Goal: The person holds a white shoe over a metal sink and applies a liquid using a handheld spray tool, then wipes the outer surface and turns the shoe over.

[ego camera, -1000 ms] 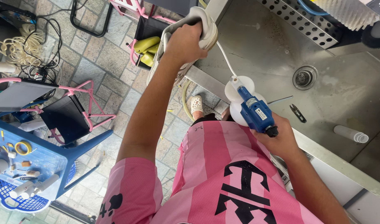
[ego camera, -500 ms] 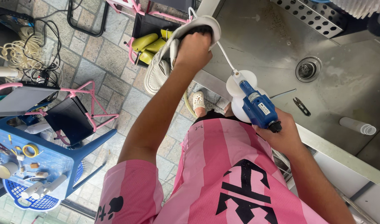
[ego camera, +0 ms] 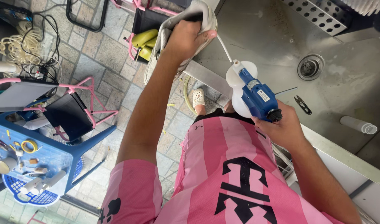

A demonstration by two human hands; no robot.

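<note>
Both hands are full at the edge of the steel sink: a pale shoe in the left, a blue glue gun in the right.

The left hand (ego camera: 189, 38) is curled tight over the grey-white shoe (ego camera: 198, 12), fingers wrapped down across its upper and the thumb tip showing at the far side, pressing it against the sink's corner; the shoe's length runs from the hand down toward the paved floor. The right hand (ego camera: 283, 126) is closed around the grip of the glue gun (ego camera: 256, 93), fingers hidden beneath the handle. The gun's long axis slants up and away from that hand, its nozzle aimed toward the shoe, with a thin white strand stretching between them. Beyond the right knuckles, a small black snip (ego camera: 302, 104) lies on the sink (ego camera: 281, 37) floor, the drain (ego camera: 310, 66) further off.
</note>
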